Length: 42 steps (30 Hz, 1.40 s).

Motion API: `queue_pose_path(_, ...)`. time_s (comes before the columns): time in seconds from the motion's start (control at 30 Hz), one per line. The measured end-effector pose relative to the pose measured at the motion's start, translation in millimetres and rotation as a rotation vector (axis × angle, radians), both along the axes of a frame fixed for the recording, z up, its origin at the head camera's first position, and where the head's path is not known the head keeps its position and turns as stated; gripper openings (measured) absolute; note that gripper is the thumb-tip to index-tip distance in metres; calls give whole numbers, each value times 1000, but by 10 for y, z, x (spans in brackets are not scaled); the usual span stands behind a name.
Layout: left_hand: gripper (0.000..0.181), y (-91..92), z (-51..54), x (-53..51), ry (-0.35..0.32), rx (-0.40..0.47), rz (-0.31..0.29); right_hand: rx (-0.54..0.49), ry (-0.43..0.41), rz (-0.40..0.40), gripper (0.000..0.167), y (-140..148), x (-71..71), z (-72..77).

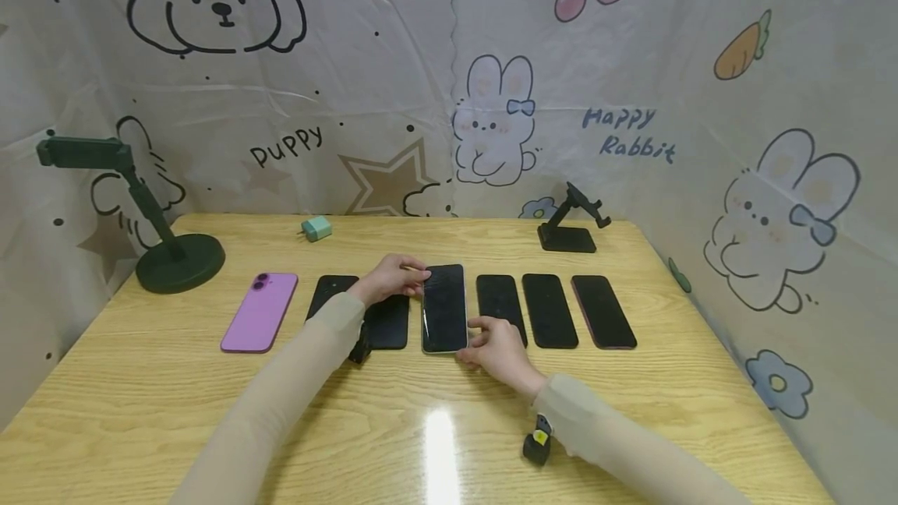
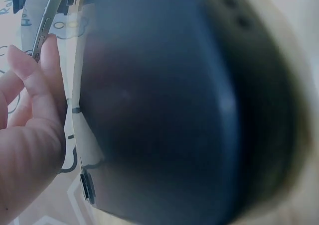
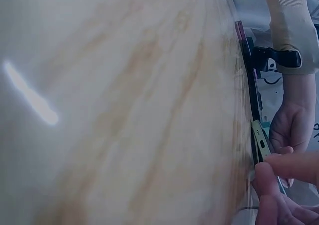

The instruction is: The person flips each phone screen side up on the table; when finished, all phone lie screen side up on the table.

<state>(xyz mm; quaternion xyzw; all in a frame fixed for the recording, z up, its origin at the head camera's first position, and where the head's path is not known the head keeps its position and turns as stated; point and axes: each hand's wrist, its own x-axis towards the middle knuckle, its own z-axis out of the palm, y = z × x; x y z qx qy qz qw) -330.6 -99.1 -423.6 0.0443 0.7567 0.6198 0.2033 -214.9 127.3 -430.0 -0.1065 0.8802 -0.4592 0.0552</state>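
Observation:
In the middle of a row of phones, a dark-screened phone (image 1: 445,310) with a pale edge is held by both hands. My left hand (image 1: 390,280) pinches its upper left side; the left wrist view shows fingertips (image 2: 50,53) against the edge with the side buttons. At the lower right corner, my right hand (image 1: 500,349) pinches it between thumb and fingers. The right wrist view shows the phone's bottom edge (image 3: 260,139), with its port, tilted slightly off the table. Beneath my left arm lie two dark phones, partly hidden. My right hand partly covers the black phone (image 1: 500,298) beside it.
A purple phone (image 1: 259,312) lies face down at the left; two more dark phones (image 1: 550,310) lie at the right. A dark green stand (image 1: 180,262), a mint plug adapter (image 1: 319,228) and a black phone stand (image 1: 567,238) stand along the back of the wooden table (image 1: 365,443).

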Motion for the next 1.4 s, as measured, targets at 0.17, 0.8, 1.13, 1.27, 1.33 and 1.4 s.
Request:
queue_pose_path(0.17, 40, -7, -27, 0, 4, 9, -14, 43, -6, -4, 57, -13, -1, 12)
queue_pose_path(0.8, 38, 10, -22, -5, 30, 5, -22, 186, 100, 63, 58, -44, -14, 40)
queue_pose_path(1.13, 34, 52, 25, 27, 56, -60, -13, 229, 73, 31, 56, -24, -17, 37)
queue_pose_path(1.27, 32, 74, 36, 39, 81, -119, -9, 232, 53, 26, 56, -19, -19, 43)
queue_pose_path(1.33, 32, 82, 40, 42, 85, -137, -7, 235, 53, 27, 56, -21, -23, 53)
queue_pose_path(1.4, 32, 92, 47, 45, 91, -143, -7, 239, 54, 25, 56, -19, -22, 65)
